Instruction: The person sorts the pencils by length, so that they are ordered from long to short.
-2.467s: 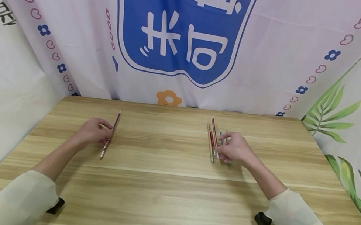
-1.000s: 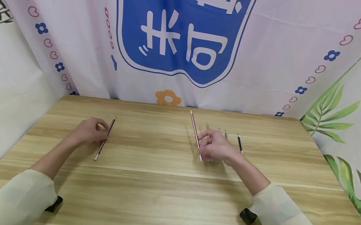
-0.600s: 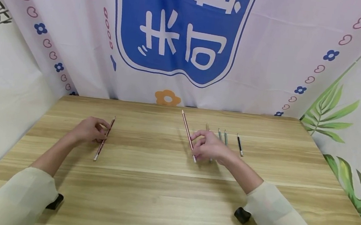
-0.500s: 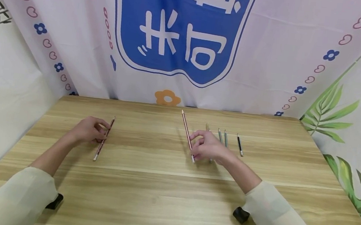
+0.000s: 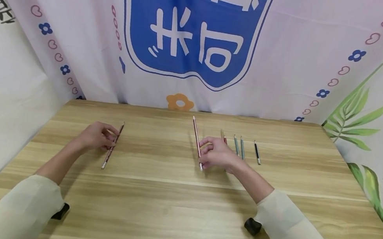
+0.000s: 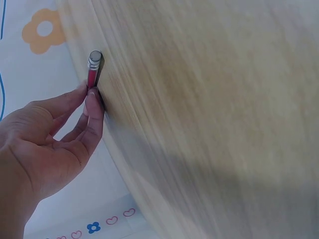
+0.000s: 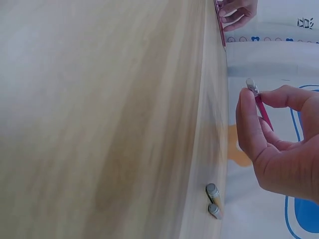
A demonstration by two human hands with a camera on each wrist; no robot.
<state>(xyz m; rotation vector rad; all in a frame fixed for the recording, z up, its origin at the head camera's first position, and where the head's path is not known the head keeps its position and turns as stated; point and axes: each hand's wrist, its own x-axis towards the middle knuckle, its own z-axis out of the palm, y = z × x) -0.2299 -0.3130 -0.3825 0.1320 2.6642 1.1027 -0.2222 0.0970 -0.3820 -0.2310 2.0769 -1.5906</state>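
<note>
In the head view my left hand [image 5: 97,138] pinches a dark red pencil [image 5: 107,158] at the table's left side, its eraser end toward me. The left wrist view shows that pencil's metal ferrule [image 6: 94,59] beyond the thumb and fingertips. Right of the table's middle, my right hand [image 5: 217,153] pinches another red pencil [image 5: 195,131], point away from me and leaning left. The right wrist view shows its eraser end [image 7: 251,85] above the fingertips, off the table. Behind the right hand, a tan pencil [image 5: 222,133] and a red pencil [image 5: 225,139] are partly hidden.
Two teal pencils [image 5: 242,145] lie side by side right of my right hand, partly covered by it. A short black pencil [image 5: 257,152] lies farther right. The wooden table [image 5: 167,211] ends against a printed curtain [image 5: 282,67] at the back.
My right hand has moved left from the pencil group with a red pencil in its fingers. The black and teal pencils have come into fuller view. The left hand still holds its pencil, barely moved.
</note>
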